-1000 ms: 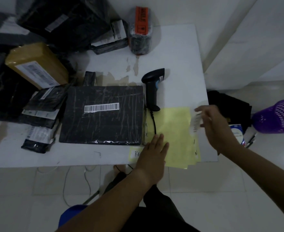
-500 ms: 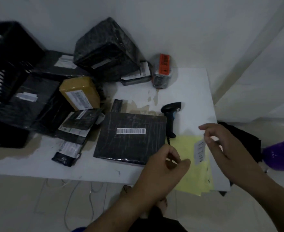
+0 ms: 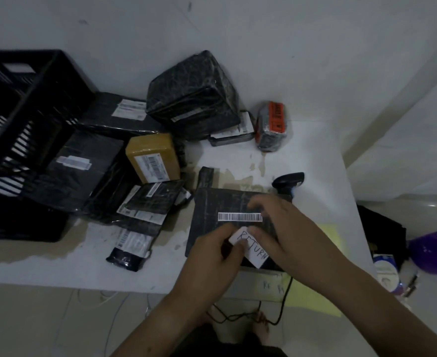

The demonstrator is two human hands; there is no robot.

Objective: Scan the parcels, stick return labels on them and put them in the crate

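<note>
Left hand [image 3: 212, 256]: forearm enters from bottom centre, back of hand up, fingers curled. Thumb and fingertips pinch the near-left end of the label [image 3: 253, 249].

Right hand [image 3: 287, 233]: forearm enters from the lower right corner, wrist angled inward, palm down. Thumb lies on the label's upper edge; the other fingers reach forward, slightly bent, past the barcode [image 3: 239, 217]. Whether this hand pinches the label or only presses it: cannot tell. Fingertips blurred.

Label: white, handwritten "RETURN", tilted, far end running under the right palm. It sits over the near-right part of the parcel [image 3: 209, 202], just below the barcode. Contact with the wrap not resolvable.

Parcel: flat, black, lying on the table [image 3: 302, 155] near the front edge.

Scanner [image 3: 288, 180]: just beyond the right fingers, at the parcel's far-right corner, cable hanging off the front edge.

Sheet [image 3: 330, 235]: yellow, to the right, partly under the right arm.

Crate [image 3: 18, 124]: black, at the far left, well apart from the parcel, other wrapped parcels between.
</note>
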